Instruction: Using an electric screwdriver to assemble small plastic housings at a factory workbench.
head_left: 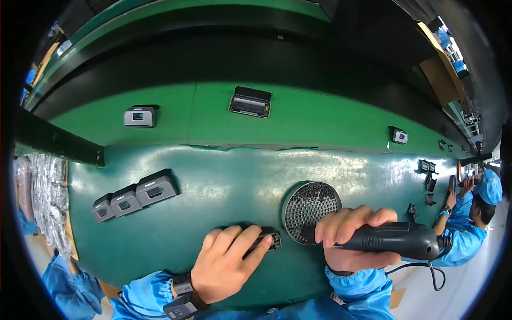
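In my right hand (349, 240) is a black corded electric screwdriver (392, 239), held level, its front end over the lower right of a round dish. That dish (284, 210) has a dimpled plate, with small dark screws heaped at its far side. The screwdriver's tip is hard to make out against it. My left hand (226, 264) lies to the left of the dish, fingers closed over a small black plastic housing (274, 240) on the green table. Only the housing's right end shows; my fingers hide the rest.
Three grey-and-black housings (125, 204) stand in a row on the left. Beyond, a green conveyor belt (213, 122) carries an open black housing (250, 102) and grey units (140, 116). Black parts (429, 181) lie at right, near a co-worker (469, 213) in blue. Bagged items (48, 197) are far left.
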